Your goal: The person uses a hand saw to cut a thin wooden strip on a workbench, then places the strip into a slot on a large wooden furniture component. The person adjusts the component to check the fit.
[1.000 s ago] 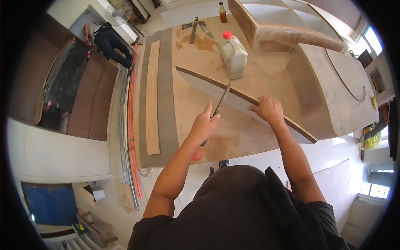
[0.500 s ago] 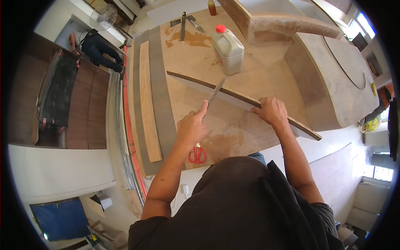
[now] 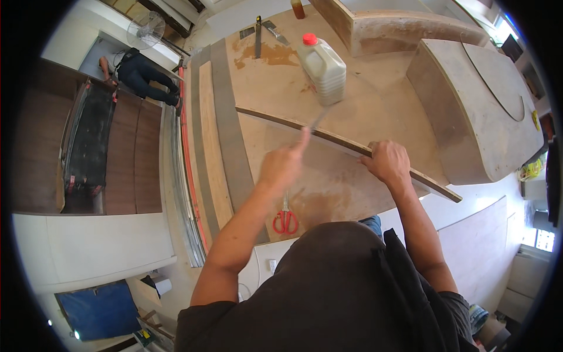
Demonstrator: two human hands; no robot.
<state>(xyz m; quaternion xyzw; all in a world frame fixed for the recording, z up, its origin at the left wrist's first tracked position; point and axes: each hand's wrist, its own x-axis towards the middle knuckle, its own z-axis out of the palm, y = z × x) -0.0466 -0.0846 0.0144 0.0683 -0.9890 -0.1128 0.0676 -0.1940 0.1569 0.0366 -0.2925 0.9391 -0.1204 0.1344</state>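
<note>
We seem to be filing an edge, our left hand (image 3: 282,165) curled round a slim grey metal file-like tool (image 3: 320,118), our right hand (image 3: 389,162) clamped, and steady bracing is what the stroke calls for on the long, straight, dark-edged, pale-faced board (image 3: 343,144) running by our left forefinger's tip and under our right fingers

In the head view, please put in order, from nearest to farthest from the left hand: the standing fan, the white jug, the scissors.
1. Scissors: on the worktable, below the left hand in the picture.
2. White jug: ahead and to the right.
3. Standing fan: far ahead, to the left.
</note>
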